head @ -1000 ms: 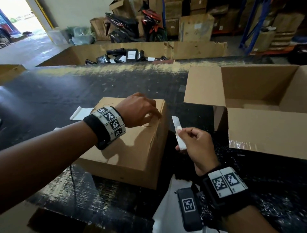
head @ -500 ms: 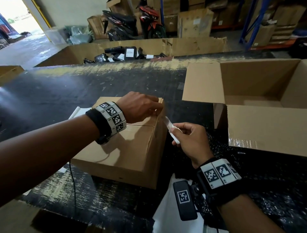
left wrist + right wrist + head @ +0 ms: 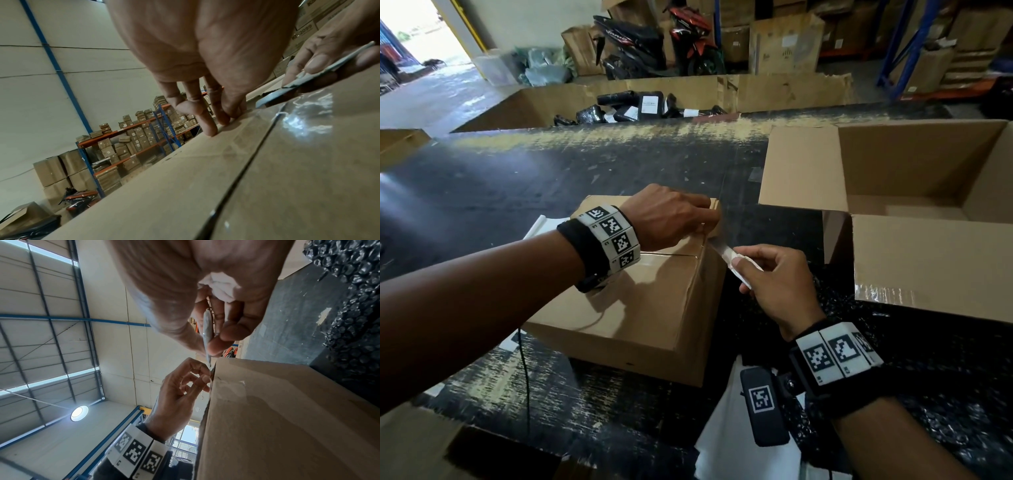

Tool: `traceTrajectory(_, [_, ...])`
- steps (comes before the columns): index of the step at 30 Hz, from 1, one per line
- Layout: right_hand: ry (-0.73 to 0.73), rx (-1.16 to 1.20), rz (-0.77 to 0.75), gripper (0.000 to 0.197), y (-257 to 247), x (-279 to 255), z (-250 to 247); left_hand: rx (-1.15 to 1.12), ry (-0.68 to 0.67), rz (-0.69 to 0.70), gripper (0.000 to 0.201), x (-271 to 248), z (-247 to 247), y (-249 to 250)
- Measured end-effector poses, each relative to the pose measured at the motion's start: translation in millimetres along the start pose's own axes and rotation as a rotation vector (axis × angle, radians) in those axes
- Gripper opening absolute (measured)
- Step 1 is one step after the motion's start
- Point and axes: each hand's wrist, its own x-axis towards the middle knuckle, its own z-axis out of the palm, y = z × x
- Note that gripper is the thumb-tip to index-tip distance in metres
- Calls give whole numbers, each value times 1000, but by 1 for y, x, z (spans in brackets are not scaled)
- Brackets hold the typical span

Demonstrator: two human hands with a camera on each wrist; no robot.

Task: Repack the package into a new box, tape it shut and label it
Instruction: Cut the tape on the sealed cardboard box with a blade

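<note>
A small shut cardboard box stands on the black table, with glossy clear tape over its top seam. My left hand rests on the box's far right top edge, its fingertips pressing on the cardboard. Just off that corner, my right hand pinches a thin white strip between thumb and forefinger. The strip's free end reaches the box edge beside the left fingertips. Crumpled white paper sits in the right palm. What is inside the box is hidden.
A large open cardboard box stands to the right, its near flap folded outwards. Black bubble wrap covers the table below it. A white sheet lies left of the small box. Beyond the table's far edge a cardboard bin holds black parcels.
My right hand has carried the white strip up and left from beside the box to its top right edge. My left hand has stayed at that edge.
</note>
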Motion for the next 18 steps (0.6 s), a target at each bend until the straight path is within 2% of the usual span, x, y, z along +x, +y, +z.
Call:
traceTrajectory(3, [-18,-26,4,16,2,3,4,2,6,3,17,0,0,0])
traceTrajectory(9, [-30,-67,1,16,3,9,7,-2,8,9,9,0,1,-1])
traceTrajectory(15, [-43,-112,6,13,0,22,14,14,14,12,15,0,2,-1])
traceTrajectory(18, [-66,-151,14,14,-4,29,21,12,24,12,12,0,2,-1])
